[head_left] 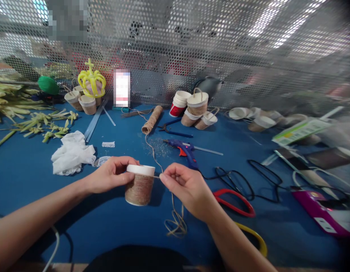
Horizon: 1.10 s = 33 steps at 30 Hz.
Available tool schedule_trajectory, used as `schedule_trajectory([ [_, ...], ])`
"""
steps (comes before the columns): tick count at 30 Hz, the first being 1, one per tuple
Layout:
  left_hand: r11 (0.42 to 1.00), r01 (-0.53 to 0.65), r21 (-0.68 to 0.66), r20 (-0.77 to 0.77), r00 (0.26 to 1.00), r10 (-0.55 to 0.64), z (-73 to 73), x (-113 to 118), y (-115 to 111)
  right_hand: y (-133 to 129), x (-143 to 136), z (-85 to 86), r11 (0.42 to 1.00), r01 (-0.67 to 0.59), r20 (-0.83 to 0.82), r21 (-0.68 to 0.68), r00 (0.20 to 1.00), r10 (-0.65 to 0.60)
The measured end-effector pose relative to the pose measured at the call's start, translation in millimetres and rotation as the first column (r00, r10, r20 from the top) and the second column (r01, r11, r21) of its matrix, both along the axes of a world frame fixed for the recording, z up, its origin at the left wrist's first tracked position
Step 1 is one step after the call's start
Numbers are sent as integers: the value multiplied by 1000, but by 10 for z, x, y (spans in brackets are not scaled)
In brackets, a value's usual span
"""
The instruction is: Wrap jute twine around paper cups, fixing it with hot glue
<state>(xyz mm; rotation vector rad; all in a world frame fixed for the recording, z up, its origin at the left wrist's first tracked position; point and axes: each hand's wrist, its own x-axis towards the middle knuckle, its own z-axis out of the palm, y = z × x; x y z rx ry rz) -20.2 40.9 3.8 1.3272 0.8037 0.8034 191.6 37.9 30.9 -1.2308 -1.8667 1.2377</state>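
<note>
A paper cup (139,190) wrapped in brown twine, its white rim bare, is held upright by my left hand (118,173), thumb on the near side of the rim. My right hand (179,181) pinches the twine (157,176) just right of the cup, and a short taut stretch runs between them. From the fingers the strand leads back to a twine roll (152,120) lying on the table. Loose loops of twine (176,224) lie below my right hand. A blue glue gun (185,149) rests behind that hand.
Pliers (176,130), twine-covered cups (197,104) and a perforated metal screen (163,49) stand beyond. White cloth (73,153) and dried husks (56,122) are at left. Black cable (234,177), red-handled (236,202) and yellow-handled (258,238) tools, and a purple device (316,211) lie right.
</note>
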Motion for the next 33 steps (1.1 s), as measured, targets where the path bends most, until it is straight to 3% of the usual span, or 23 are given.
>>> schedule_trajectory([
  [23,980,-9,-197,234,971,56,-18,9,-45,3,-47,-30,997,-48,-22,-61,999,47],
  [30,964,39,-263,363,930,61,-45,13,-38,14,-55,-68,994,-26,-122,-105,993,13],
  [33,958,55,-281,393,918,63,-37,24,-46,23,-51,-102,987,-89,-199,-134,978,62],
])
